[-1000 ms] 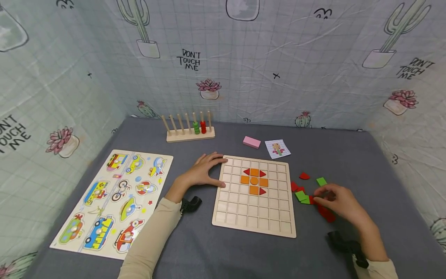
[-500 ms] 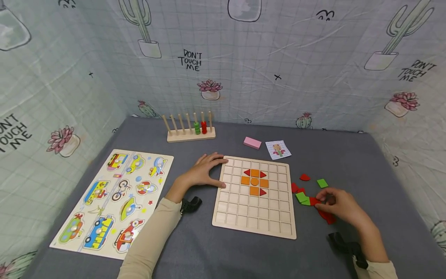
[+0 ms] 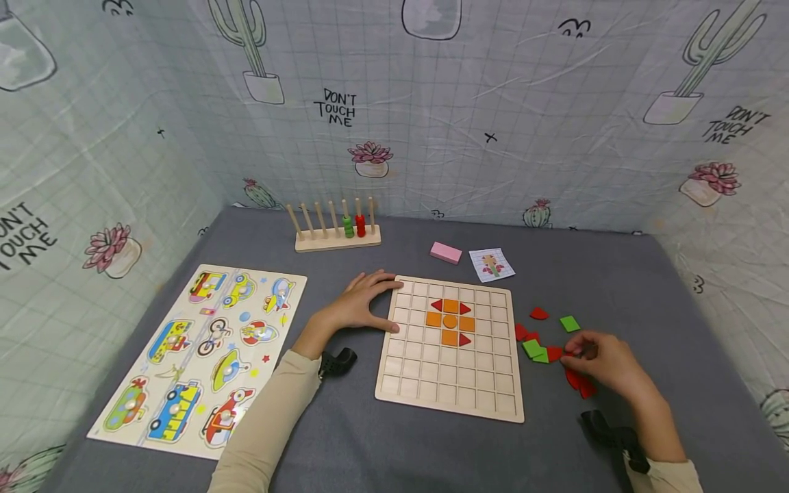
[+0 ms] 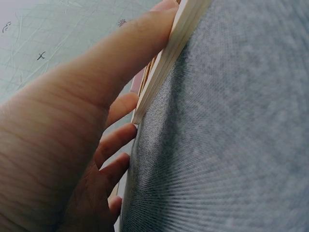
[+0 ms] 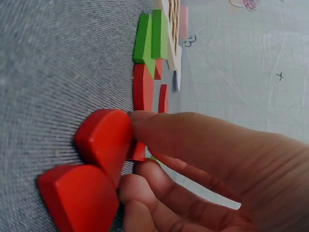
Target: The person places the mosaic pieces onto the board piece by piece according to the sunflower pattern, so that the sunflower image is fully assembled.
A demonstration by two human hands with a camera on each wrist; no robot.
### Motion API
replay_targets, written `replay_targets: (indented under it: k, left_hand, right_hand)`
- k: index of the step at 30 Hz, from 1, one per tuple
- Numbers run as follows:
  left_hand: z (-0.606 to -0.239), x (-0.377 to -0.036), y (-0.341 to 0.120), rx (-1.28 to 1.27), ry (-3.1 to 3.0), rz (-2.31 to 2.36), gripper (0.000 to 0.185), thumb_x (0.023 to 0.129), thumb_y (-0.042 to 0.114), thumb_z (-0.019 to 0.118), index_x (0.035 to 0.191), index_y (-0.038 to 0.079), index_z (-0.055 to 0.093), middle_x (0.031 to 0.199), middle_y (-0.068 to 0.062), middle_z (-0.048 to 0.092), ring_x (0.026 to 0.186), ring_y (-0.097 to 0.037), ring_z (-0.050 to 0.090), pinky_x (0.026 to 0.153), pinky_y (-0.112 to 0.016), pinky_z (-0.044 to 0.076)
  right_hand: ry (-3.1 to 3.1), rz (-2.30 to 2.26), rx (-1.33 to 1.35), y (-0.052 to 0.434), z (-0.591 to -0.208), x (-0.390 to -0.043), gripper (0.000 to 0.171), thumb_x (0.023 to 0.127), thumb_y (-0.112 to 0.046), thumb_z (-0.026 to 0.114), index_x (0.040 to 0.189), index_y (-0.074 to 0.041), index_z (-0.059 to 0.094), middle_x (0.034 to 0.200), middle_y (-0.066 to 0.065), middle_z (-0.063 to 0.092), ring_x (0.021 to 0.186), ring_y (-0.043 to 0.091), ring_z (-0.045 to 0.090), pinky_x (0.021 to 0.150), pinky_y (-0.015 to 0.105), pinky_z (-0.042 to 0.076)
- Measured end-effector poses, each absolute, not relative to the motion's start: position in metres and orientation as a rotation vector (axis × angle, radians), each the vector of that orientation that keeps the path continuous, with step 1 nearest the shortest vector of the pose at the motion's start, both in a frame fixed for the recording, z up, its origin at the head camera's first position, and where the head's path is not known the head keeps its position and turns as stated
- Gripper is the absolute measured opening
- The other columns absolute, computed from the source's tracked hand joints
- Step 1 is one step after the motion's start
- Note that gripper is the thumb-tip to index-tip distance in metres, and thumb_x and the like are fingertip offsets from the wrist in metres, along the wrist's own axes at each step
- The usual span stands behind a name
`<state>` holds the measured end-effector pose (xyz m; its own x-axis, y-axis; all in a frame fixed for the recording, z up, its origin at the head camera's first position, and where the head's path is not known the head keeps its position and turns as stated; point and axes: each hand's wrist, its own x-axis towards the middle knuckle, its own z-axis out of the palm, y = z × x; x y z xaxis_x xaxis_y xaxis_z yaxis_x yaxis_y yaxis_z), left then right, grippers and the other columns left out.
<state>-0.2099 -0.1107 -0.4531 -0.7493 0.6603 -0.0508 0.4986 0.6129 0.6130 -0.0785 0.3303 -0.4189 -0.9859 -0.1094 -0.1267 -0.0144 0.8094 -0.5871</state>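
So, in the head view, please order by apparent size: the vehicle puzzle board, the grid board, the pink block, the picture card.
1. vehicle puzzle board
2. grid board
3. picture card and pink block: they look nearly alike, so no ranking.

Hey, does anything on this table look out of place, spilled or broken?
Nothing looks damaged or spilled. The only untidy spot is the loose red and green pieces scattered right of the grid board, where the right hand is picking among them.

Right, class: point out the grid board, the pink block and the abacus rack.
grid board point(image 3: 444, 383): head view, bare lower squares.
pink block point(image 3: 445, 252): head view, top face.
abacus rack point(image 3: 335, 239): head view, wooden base.
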Motion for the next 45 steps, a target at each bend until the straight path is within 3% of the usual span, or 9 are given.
replay_targets:
  k: [19,34,45]
  left_hand:
    - [-0.454,-0.209,-0.111,0.955,2.58,0.871,0.086,0.076,0.041,0.083,0.148,0.016,0.043,0.157,-0.011,0.029,0.149,-0.031,0.014,0.121,-0.053,-0.001]
    - [-0.454,-0.21,-0.111,0.939,2.578,0.855,0.086,0.076,0.042,0.083,0.148,0.017,0.043,0.158,-0.009,0.028,0.15,-0.029,0.013,0.121,-0.051,-0.001]
    - [-0.453,-0.209,-0.111,0.941,2.578,0.849,0.087,0.076,0.042,0.083,0.149,0.017,0.042,0.158,-0.009,0.028,0.15,-0.029,0.013,0.121,-0.051,-0.001]
  right_hand:
    - [2.929,-0.866,-0.15,0.326,-0.416,-0.079,0.014,0.084,-0.01,0.076,0.09,-0.001,0.068,0.08,0.003,0.065,0.063,0.006,0.057,0.053,0.025,0.045]
    - [2.926,-0.905,-0.345,0.291,-0.399,-0.085,0.011,0.082,-0.008,0.077,0.089,-0.006,0.07,0.083,0.002,0.065,0.066,0.007,0.06,0.058,0.025,0.051]
    - [2.857,-0.99,-0.59,0.256,-0.41,-0.097,0.015,0.078,-0.005,0.081,0.085,-0.006,0.067,0.077,-0.003,0.06,0.062,0.004,0.049,0.053,0.023,0.045]
